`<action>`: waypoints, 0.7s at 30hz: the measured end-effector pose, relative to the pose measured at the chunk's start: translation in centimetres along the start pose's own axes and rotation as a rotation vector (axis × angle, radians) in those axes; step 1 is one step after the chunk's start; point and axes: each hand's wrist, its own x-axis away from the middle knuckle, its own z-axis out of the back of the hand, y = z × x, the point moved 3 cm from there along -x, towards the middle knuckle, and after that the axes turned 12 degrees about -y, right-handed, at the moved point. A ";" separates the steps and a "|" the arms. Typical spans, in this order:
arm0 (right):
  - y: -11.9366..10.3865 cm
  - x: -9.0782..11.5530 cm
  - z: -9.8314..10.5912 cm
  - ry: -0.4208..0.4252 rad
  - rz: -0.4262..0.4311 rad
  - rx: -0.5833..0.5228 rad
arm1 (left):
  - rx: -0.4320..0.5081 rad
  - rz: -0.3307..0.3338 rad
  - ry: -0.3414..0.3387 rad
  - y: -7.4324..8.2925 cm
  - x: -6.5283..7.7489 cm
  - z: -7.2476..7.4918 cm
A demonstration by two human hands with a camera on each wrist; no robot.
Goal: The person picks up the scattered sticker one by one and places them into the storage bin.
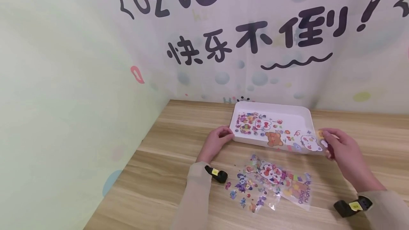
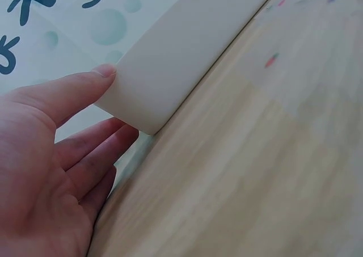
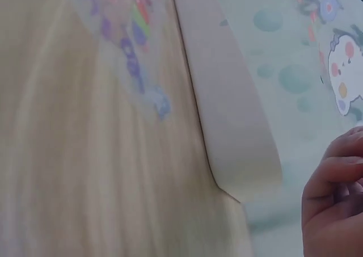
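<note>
A shallow white tray [image 1: 247, 140] stands on the table near the back wall, with colourful stickers inside its left part. My left hand [image 1: 218, 139] holds the tray's front left corner; in the left wrist view the thumb lies at the rim and the other fingers are against the outer side. Between thumb and fingers, my right hand [image 1: 346, 153] pinches the right end of a clear sticker sheet [image 1: 274, 139] printed with a brown bear and a white bear. This sheet stretches across the tray's front right part. Only part of the right hand [image 3: 334, 194] appears in the right wrist view.
Several clear sticker sheets [image 1: 271, 173] lie overlapping on the wooden table [image 1: 172, 134] in front of the tray. A printed cloth [image 1: 217, 77] with large dark characters hangs right behind the table, and a pale wall [image 1: 64, 116] rises along its left edge.
</note>
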 end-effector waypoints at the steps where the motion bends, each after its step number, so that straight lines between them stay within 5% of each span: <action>1: 0.0 -0.1 0.0 0.002 -0.007 -0.016 | 0.002 0.001 0.000 0.0 0.0 0.0; 8: -0.1 -1.2 -0.3 0.016 -0.042 -0.079 | 0.007 0.011 -0.013 0.2 0.3 -0.1; 16: -0.5 -3.2 -1.1 0.092 -0.086 0.112 | -0.008 0.014 0.005 0.2 0.3 0.2; 21: -0.6 -4.1 -1.4 0.132 -0.090 0.115 | -0.018 0.009 0.001 0.2 0.2 0.2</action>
